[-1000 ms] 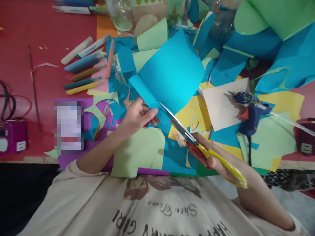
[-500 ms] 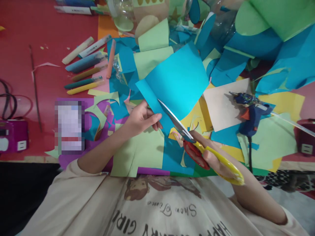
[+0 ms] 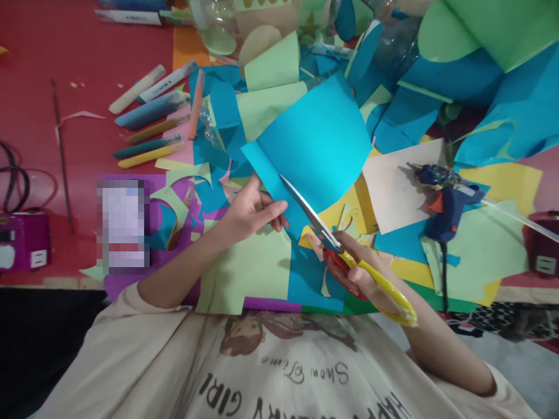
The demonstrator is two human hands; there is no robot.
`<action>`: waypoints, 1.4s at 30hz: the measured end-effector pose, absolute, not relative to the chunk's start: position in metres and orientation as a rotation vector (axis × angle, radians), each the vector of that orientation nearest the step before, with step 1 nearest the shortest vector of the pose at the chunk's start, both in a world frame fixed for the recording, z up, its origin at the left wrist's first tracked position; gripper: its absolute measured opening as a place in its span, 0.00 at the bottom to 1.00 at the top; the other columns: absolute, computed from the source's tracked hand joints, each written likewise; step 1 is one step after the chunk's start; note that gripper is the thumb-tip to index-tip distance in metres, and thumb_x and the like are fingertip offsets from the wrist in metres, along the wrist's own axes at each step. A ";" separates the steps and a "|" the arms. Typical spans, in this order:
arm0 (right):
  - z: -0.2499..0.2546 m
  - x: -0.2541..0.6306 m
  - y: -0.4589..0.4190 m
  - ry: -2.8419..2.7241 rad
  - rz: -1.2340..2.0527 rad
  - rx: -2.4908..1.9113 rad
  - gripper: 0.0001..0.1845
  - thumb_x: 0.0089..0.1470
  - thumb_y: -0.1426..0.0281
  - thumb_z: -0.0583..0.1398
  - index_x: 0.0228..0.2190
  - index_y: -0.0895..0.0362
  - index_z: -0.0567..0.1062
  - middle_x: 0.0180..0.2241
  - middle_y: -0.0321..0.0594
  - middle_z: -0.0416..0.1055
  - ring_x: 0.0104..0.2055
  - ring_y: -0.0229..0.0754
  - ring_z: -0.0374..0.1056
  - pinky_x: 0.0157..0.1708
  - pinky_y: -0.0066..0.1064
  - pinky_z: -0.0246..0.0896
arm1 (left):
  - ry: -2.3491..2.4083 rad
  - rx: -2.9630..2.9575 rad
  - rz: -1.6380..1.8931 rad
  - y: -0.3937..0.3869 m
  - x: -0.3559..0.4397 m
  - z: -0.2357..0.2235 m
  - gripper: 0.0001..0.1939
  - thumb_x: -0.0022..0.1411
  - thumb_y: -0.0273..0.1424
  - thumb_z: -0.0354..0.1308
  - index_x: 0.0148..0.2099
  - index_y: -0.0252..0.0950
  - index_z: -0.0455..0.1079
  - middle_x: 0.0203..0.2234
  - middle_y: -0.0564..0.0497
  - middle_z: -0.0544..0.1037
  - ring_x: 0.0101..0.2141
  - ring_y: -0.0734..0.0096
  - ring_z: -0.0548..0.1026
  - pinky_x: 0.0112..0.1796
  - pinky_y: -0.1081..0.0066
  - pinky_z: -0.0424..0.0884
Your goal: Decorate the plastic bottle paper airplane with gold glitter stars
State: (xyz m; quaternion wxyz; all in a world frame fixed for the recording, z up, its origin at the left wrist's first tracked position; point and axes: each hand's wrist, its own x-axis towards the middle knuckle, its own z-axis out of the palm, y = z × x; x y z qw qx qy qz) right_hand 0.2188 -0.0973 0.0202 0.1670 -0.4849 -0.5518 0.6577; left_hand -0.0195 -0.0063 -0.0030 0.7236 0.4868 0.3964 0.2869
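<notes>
A sheet of blue paper (image 3: 321, 139) is held up over the table, a strip along its lower left edge partly cut from the rest. My left hand (image 3: 257, 209) is closed on the near edge of that strip, thumb on top and fingers curled beneath. In my right hand (image 3: 362, 273) are scissors (image 3: 321, 224) with one yellow and one red handle. Their blades reach up and left into the cut, the tip at the line between strip and sheet. The lower blade is mostly hidden behind the paper.
Markers (image 3: 151, 154) lie at the left, above a phone (image 3: 124, 224) with a blurred screen. A blue glue gun (image 3: 448, 206) rests on the right, its cord running to the near edge. Coloured paper scraps (image 3: 244, 267) cover much of the red table (image 3: 30, 87).
The scissors' handles have drawn closer together and swung slightly left with my right hand, narrowing the blades. My left hand and the blue paper have hardly moved.
</notes>
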 end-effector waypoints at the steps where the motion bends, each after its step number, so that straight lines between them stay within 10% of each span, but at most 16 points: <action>1: 0.020 0.218 -0.098 -1.494 1.904 -1.376 0.46 0.48 0.31 0.49 0.47 0.58 0.66 0.21 0.28 0.57 0.19 0.32 0.49 0.16 0.27 0.42 | 0.885 1.078 0.634 -0.006 -0.019 -0.003 0.41 0.57 0.41 0.67 0.65 0.37 0.49 0.20 0.58 0.78 0.21 0.67 0.79 0.20 0.74 0.70; 20: 0.019 0.213 -0.097 -1.479 1.804 -1.411 0.42 0.47 0.32 0.52 0.41 0.57 0.68 0.23 0.32 0.61 0.21 0.33 0.53 0.17 0.27 0.44 | 0.939 1.113 0.672 -0.006 -0.018 -0.006 0.42 0.57 0.41 0.66 0.66 0.39 0.49 0.22 0.56 0.76 0.24 0.64 0.80 0.25 0.71 0.74; 25: 0.014 0.216 -0.099 -1.546 1.754 -1.364 0.40 0.51 0.33 0.50 0.42 0.58 0.68 0.22 0.32 0.61 0.21 0.33 0.55 0.17 0.26 0.46 | 0.964 1.321 1.002 -0.006 -0.018 -0.017 0.40 0.59 0.42 0.66 0.66 0.51 0.47 0.40 0.52 0.77 0.33 0.68 0.79 0.32 0.70 0.77; 30: 0.013 0.217 -0.100 -1.532 1.823 -1.371 0.44 0.50 0.32 0.49 0.46 0.58 0.67 0.22 0.31 0.60 0.20 0.32 0.52 0.15 0.25 0.44 | 0.904 1.613 1.222 -0.003 -0.022 -0.022 0.32 0.67 0.37 0.61 0.65 0.63 0.48 0.36 0.57 0.70 0.26 0.80 0.74 0.28 0.75 0.76; 36: 0.014 0.214 -0.101 -1.501 1.824 -1.384 0.40 0.51 0.33 0.52 0.42 0.57 0.67 0.23 0.30 0.58 0.20 0.31 0.50 0.15 0.24 0.42 | 1.105 1.740 1.241 0.004 -0.028 -0.032 0.24 0.70 0.46 0.55 0.64 0.58 0.52 0.37 0.54 0.67 0.27 0.77 0.72 0.24 0.77 0.73; 42: 0.013 0.215 -0.101 -1.525 1.783 -1.420 0.40 0.51 0.33 0.51 0.43 0.57 0.68 0.23 0.31 0.59 0.20 0.31 0.51 0.16 0.25 0.42 | 1.397 2.016 1.009 0.013 -0.039 -0.036 0.24 0.69 0.51 0.51 0.59 0.44 0.66 0.48 0.45 0.68 0.44 0.64 0.73 0.43 0.65 0.76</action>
